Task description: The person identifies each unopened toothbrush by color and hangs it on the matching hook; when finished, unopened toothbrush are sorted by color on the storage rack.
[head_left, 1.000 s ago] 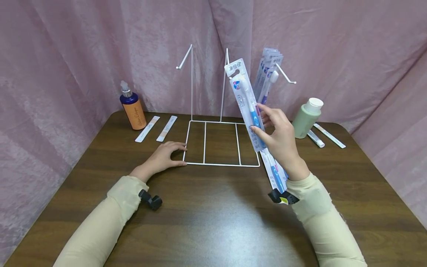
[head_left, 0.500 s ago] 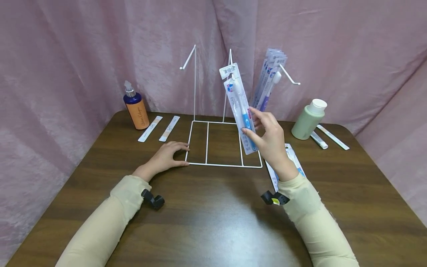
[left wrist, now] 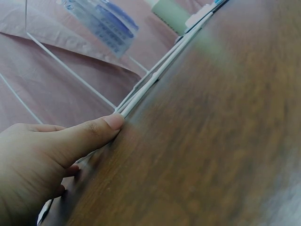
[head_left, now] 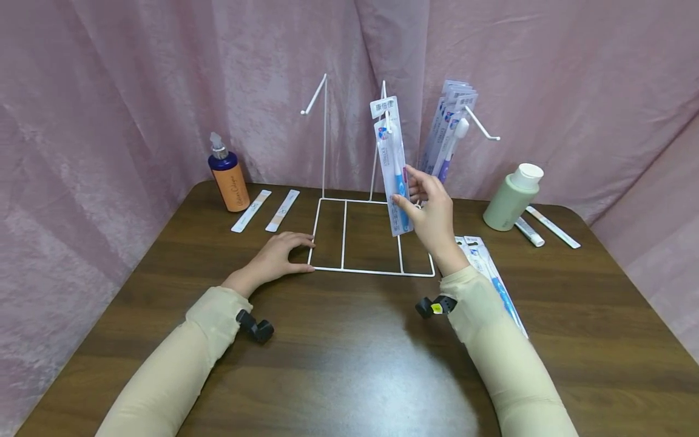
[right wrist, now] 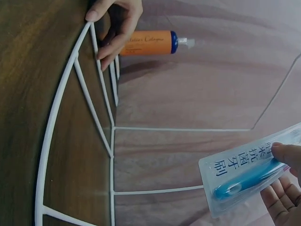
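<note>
Toothbrush pack (head_left: 394, 170): blister card, blue brush, upper centre of head frame, held upright just in front of the wire rack's (head_left: 371, 237) centre upright. I read it as raised and straightened vs. 1 s ago: then it leaned left and sat lower right, near the wrist; now its top tab is level w/ the upright's tip. Meaning, as I judge it: pack is being lined up for hanging; not yet on any hook.

Right hand (head_left: 431, 212): narrow pinch, thumb and fingers closed on the pack's lower half. Right wrist view confirms: fingertips (right wrist: 282, 151) on the card edge at lower right of frame.

Left hand (head_left: 273, 261): flat on the counter (head_left: 355, 364), left of centre, fingers nearly straight, tips touching the rack's base frame at its left front corner. Left wrist view shows the thumb tip (left wrist: 110, 123) against the white wire. Holds nothing; unchanged over the last sec.

Outward:
- Hung packs (head_left: 450, 130): several on the rack's right hook, upper right of centre.
- Spare packs (head_left: 494, 279): flat on counter, right of the right forearm, more exposed now the arm has moved up.
- Orange pump bottle (head_left: 229, 179): upper left.
- Green bottle (head_left: 512, 199): right.
</note>
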A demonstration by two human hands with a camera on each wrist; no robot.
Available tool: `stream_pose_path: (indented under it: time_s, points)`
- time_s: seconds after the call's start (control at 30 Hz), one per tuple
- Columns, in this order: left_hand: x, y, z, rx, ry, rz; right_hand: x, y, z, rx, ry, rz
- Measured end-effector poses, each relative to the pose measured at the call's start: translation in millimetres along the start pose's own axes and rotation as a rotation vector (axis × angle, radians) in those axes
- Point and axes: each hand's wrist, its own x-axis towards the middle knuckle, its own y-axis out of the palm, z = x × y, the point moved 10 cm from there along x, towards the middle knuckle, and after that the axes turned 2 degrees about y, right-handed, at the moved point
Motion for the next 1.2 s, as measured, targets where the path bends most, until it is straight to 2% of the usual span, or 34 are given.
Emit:
stream_pose_path:
  time_s: [0.2, 0.5, 0.93, 1.2]
  points:
    - [-0.9, -1.5, -1.1, 0.004, 0.002, -0.009, 12.6, 11.7, -13.5, 0.05, 0.045, -0.014]
    - [-1.6, -3.6, -4.9, -0.018, 0.021, -0.033, 29.7, 24.5, -27.8, 0.062, 0.086, -0.034]
    - [-1.5, -2.7, -1.0, -0.008, 0.018, -0.027, 49.7, 42.1, -40.6, 0.079, 0.133, -0.086]
    - [-1.6, -2.5, -2.7, -0.007, 0.019, -0.032, 61.0, 56.8, -49.4, 0.081, 0.169, -0.078]
